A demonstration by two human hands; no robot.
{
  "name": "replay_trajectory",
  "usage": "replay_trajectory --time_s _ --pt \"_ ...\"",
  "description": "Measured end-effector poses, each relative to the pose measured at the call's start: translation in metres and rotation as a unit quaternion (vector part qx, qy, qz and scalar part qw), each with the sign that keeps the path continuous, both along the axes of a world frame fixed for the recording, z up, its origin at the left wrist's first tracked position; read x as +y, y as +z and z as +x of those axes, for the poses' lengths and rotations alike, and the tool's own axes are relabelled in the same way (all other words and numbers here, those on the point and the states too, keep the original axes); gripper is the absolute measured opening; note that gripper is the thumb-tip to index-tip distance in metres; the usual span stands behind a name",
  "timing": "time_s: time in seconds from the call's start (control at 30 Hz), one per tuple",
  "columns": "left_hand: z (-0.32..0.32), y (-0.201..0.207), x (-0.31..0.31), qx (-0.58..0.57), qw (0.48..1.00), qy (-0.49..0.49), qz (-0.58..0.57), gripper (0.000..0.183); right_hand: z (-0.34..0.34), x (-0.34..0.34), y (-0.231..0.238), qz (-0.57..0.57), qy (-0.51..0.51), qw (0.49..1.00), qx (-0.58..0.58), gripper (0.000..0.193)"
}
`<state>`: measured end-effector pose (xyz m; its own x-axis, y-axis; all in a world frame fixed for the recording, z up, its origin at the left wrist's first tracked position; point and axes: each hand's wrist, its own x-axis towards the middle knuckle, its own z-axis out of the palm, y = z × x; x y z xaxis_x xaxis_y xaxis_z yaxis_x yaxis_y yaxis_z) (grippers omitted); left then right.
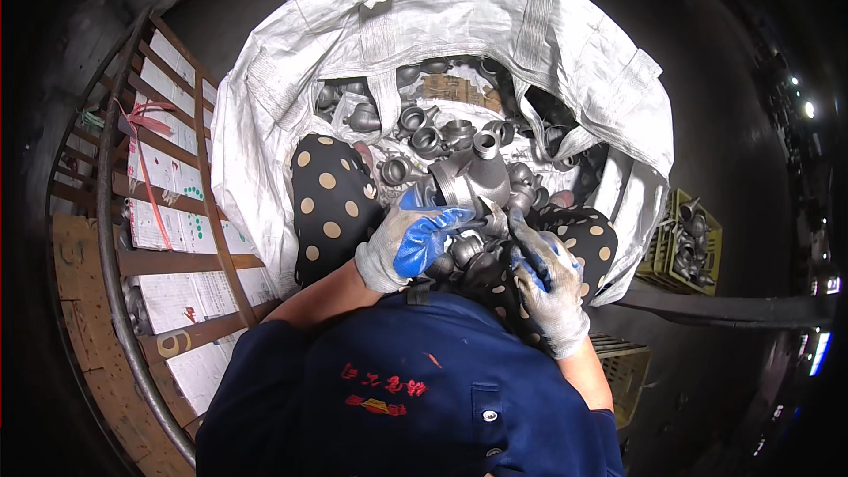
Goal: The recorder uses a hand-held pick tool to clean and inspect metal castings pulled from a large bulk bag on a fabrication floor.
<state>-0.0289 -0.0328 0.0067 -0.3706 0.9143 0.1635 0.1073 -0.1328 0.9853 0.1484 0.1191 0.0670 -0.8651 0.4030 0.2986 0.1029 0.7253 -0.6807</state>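
A large grey metal casting (pixel 481 178), with a ribbed round mouth and a short upright neck, sits in front of me between my knees. My left hand (pixel 405 243), in a white glove with a blue palm, is closed on its near lower side. On the right, my right hand (pixel 549 281), in a soiled glove of the same kind, is closed round a slim tool with a pale pointed tip (pixel 490 206). That tip is close against the casting; whether it touches I cannot tell. The fingers hide most of the tool.
Several smaller grey castings (pixel 427 140) lie inside a big white woven sack (pixel 291 62) around my legs. A rusty metal frame rack (pixel 115 185) with white boards stands at left. To the right is a yellow crate (pixel 658 252) of castings; another crate (pixel 629 371) is nearer.
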Motion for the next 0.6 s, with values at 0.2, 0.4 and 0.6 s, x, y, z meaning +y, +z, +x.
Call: replay_trajectory --time_s 0.2,0.4,0.6 --pt "0.003 0.007 0.004 0.038 0.998 0.044 -0.015 0.032 -0.004 0.000 -0.003 0.049 -0.007 0.999 -0.007 0.052" --pt "0.006 0.021 0.007 -0.239 0.967 0.059 -0.062 0.031 -0.004 -0.005 0.008 0.064 -0.007 0.994 -0.091 0.055" --pt "-0.006 0.018 0.004 0.266 0.962 0.034 0.040 0.034 -0.002 0.001 0.000 -0.024 0.011 1.000 -0.009 0.043"
